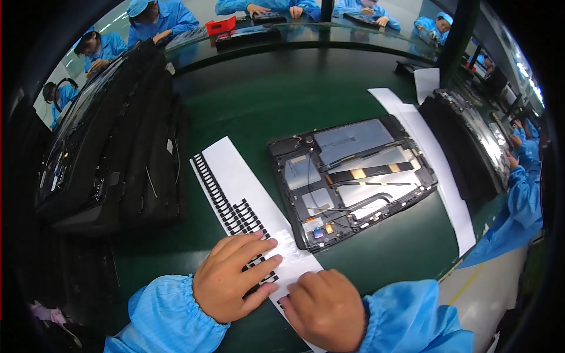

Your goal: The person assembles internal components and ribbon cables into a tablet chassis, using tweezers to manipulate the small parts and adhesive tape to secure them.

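Note:
A long white backing sheet (pixel 226 156) lies slantwise on the green bench, bearing rows of small black stickers (pixel 213 191). My left hand (pixel 238 273) rests on it with fingers spread, partly covering the rows. Close by on the right, my right hand (pixel 326 309) is closed over the sheet's near part, thumb and fingers drawn together. Whatever they pinch is hidden, though a bit of black shows beside the thumb. Just beyond my hands sits an opened flat electronic device (pixel 356 179), with silver plates, a black ribbon cable and thin wires exposed. Its near corner touches or overlaps the sheet.
Black trays with device parts (pixel 118 141) are stacked high on the left. More trays (pixel 465 141) stand at right, beside white paper strips (pixel 438 159). Across a raised ledge, co-workers in blue work near a red bin (pixel 220 26). Another person's blue sleeve (pixel 524 194) is at far right.

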{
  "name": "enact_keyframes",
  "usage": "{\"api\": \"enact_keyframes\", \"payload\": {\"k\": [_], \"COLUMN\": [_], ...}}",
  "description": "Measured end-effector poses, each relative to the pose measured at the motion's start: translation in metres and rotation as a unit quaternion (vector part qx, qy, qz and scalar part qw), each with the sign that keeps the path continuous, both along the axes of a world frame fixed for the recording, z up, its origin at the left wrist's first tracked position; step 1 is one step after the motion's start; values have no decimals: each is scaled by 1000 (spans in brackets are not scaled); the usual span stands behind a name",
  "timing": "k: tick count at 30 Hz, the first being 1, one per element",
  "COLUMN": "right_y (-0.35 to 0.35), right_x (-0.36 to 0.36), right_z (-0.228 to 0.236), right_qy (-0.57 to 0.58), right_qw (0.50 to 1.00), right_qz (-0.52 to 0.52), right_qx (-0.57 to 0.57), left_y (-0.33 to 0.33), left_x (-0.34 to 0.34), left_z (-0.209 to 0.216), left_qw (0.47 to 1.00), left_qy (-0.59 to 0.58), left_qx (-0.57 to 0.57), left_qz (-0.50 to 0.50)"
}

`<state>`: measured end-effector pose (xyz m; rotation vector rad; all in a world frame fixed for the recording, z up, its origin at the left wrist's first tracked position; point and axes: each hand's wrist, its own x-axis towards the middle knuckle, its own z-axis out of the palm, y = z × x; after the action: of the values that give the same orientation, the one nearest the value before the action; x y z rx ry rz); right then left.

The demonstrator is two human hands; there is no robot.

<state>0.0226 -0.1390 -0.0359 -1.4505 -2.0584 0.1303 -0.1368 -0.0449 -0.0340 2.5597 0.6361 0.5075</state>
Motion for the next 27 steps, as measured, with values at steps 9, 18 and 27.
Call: {"api": "enact_keyframes", "payload": {"k": [9,18,27], "right_y": [2,3,7], "right_x": [-14,0,152], "right_z": [-9,3,53], "right_qy": [-13,16,201], "right_qw": [999,999,975], "right_qz": [33,49,-86], "right_qx": [18,-6,-24], "left_y": [-2,-3,3], "left_x": [-6,5,37], "left_z": [3,6,47], "left_qw": [1000,997,993], "left_qy": [16,72,6], "left_qx": [27,33,94], "left_qz": [-3,-9,-66]}}
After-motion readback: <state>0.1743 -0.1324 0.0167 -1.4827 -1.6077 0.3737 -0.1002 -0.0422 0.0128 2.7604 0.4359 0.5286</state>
